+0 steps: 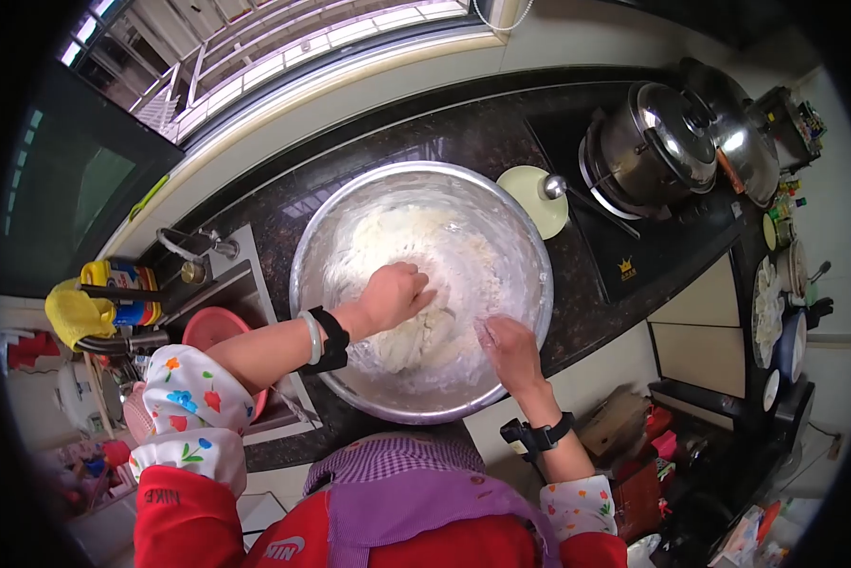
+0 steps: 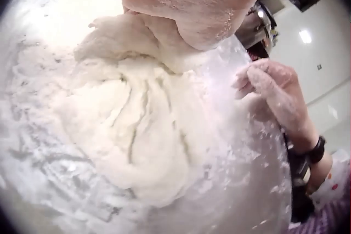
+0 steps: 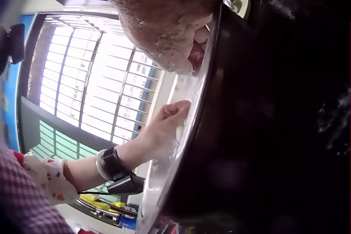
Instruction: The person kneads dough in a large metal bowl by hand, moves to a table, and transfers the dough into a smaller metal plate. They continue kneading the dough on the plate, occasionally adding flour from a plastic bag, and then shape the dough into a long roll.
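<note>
Pale dough (image 1: pixel 408 343) in metal bowl (image 1: pixel 530 275) runs bodyward from the left hand (image 1: pixel 392 297), nearer, fist closed and pressing its far end; right hand (image 1: pixel 515 356) over bowl edge, fingers bent, can't tell if gripping.

In front of me, a dark speckled countertop (image 1: pixel 482 128) runs below a bright, barred window (image 3: pixel 82 75); a steel sink (image 1: pixel 262 275) lies left, a pale wall (image 1: pixel 586 43) right.

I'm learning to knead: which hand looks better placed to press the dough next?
Probably the left hand: it touches the dough, while the right hand is apart from it, near the bowl's rim.
</note>
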A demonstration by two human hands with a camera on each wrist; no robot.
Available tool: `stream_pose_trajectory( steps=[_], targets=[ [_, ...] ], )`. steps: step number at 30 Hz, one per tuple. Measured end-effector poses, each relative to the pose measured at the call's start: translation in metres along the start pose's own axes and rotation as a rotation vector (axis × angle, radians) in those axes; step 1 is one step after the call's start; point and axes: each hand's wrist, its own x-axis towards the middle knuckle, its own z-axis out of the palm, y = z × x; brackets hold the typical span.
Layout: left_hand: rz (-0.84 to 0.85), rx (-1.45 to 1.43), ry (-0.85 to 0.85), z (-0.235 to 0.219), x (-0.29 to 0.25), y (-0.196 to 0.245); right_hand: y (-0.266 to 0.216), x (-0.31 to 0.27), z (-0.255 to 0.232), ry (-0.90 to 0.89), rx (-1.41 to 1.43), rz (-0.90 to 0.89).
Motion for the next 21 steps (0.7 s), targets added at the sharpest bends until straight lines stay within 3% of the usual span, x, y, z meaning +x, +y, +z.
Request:
stream_pose_trajectory(
  steps=[2,3,5,12,13,16,18,19,21],
  targets=[
    [0.173,0.177,0.104,0.012,0.006,-0.006,0.002,0.002,-0.001,-0.031,0.021,0.024],
    [0.172,0.18,0.092,0.015,0.012,-0.008,0.002,0.002,0.0,-0.03,0.031,0.032],
    [0.435,0.262,0.127,0.024,0.026,-0.011,0.003,-0.001,0.001,-0.033,0.031,0.024],
    [0.471,0.306,-0.154,0.021,0.048,-0.021,0.001,0.002,-0.008,-0.109,0.059,0.063],
    [0.481,0.312,-0.148,0.022,0.053,-0.023,0.003,0.001,-0.004,-0.031,0.13,0.045],
    [0.503,0.325,-0.141,0.026,0.071,-0.031,0.005,-0.001,-0.004,-0.028,0.161,0.067],
    [0.508,0.341,0.12,0.029,0.08,-0.034,0.008,-0.002,-0.005,-0.03,0.144,0.072],
    [0.443,0.377,0.014,0.024,0.082,-0.033,0.004,-0.004,-0.005,-0.042,0.126,0.069],
    [0.383,0.31,0.087,0.031,0.087,-0.032,0.001,-0.002,0.002,0.008,0.124,0.047]
  ],
)
